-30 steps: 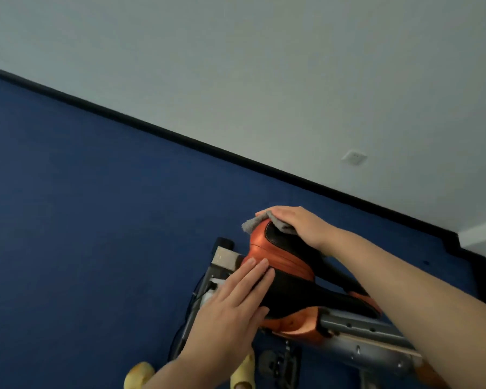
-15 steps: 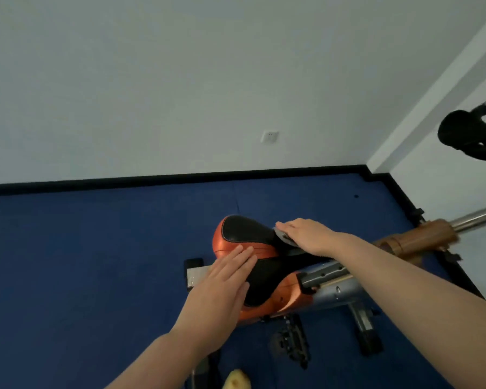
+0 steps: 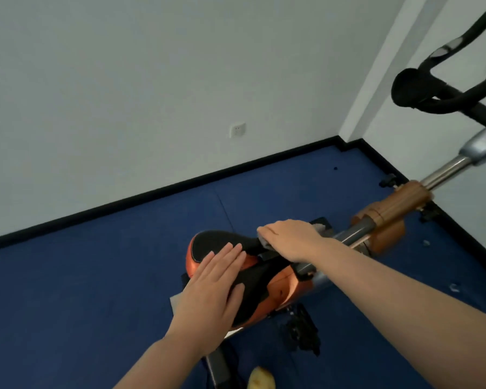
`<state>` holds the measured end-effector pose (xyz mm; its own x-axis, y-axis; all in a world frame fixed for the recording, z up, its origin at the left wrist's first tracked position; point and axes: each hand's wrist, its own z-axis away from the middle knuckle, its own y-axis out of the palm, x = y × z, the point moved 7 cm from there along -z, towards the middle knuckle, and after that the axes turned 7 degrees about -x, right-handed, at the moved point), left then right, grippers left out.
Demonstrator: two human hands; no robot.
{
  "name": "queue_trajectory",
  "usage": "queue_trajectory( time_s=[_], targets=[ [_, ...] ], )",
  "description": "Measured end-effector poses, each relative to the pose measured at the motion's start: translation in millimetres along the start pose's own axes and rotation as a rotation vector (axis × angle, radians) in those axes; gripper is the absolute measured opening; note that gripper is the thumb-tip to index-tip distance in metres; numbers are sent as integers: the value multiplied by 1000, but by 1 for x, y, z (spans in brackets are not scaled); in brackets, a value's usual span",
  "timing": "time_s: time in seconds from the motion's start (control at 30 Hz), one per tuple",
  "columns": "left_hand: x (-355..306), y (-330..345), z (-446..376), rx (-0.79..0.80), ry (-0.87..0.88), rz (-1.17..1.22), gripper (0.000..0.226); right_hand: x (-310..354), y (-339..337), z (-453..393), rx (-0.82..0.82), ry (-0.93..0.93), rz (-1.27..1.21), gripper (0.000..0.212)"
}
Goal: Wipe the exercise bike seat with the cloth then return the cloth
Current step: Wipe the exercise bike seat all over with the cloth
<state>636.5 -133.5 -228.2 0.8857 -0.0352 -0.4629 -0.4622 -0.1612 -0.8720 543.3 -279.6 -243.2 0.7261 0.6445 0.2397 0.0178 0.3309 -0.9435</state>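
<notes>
The exercise bike seat (image 3: pixel 222 242) is black on top with orange sides, low in the middle of the view. My left hand (image 3: pixel 211 293) lies flat on its near side, fingers together, holding nothing. My right hand (image 3: pixel 291 237) presses a grey cloth (image 3: pixel 264 242) onto the narrow nose end of the seat. Only small edges of the cloth show under the palm and fingers.
The bike's orange and silver frame (image 3: pixel 387 217) runs up right to black handlebars (image 3: pixel 443 94). A black pedal (image 3: pixel 303 332) hangs below the seat. Blue floor mat (image 3: pixel 82 290) surrounds the bike, white walls with a socket (image 3: pixel 237 130) stand behind. A yellow shoe tip (image 3: pixel 261 379) shows at the bottom.
My right hand has slid the cloth from the wide rear end of the seat along to its nose. The view has swung right, showing the handlebars. My left hand stays on the seat.
</notes>
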Motion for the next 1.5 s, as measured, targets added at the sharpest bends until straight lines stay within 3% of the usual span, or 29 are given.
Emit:
queue_trajectory(
  time_s=[0.13,0.2,0.27,0.37,0.53,0.7,0.77,0.87,1.07,1.27,1.5],
  targets=[
    [9,-6,-10,96,125,6,55,18,-2,-1,-110,-84,2,25],
    [13,-10,-17,150,199,34,56,2,-3,6,-98,-14,-36,27],
    [19,-15,-24,211,270,60,55,-19,-2,14,-91,140,-102,38],
    [28,-20,-31,295,389,105,50,-44,5,20,-188,399,-407,50],
    [40,-19,-50,350,536,149,46,-50,8,30,-433,855,-683,37],
    [40,-5,-79,400,604,201,54,-44,28,49,-725,1130,-995,48],
    [37,1,-87,385,627,223,54,-30,37,58,-770,1189,-992,59],
    [38,5,-90,350,640,262,54,14,57,67,-713,1251,-1084,69],
    [40,1,-90,301,609,353,50,76,75,84,-593,1263,-1275,67],
    [42,0,-90,291,606,323,46,60,76,76,-776,1204,-1426,71],
    [40,-1,-86,267,599,283,46,122,79,102,-883,1138,-1499,54]
  ],
)
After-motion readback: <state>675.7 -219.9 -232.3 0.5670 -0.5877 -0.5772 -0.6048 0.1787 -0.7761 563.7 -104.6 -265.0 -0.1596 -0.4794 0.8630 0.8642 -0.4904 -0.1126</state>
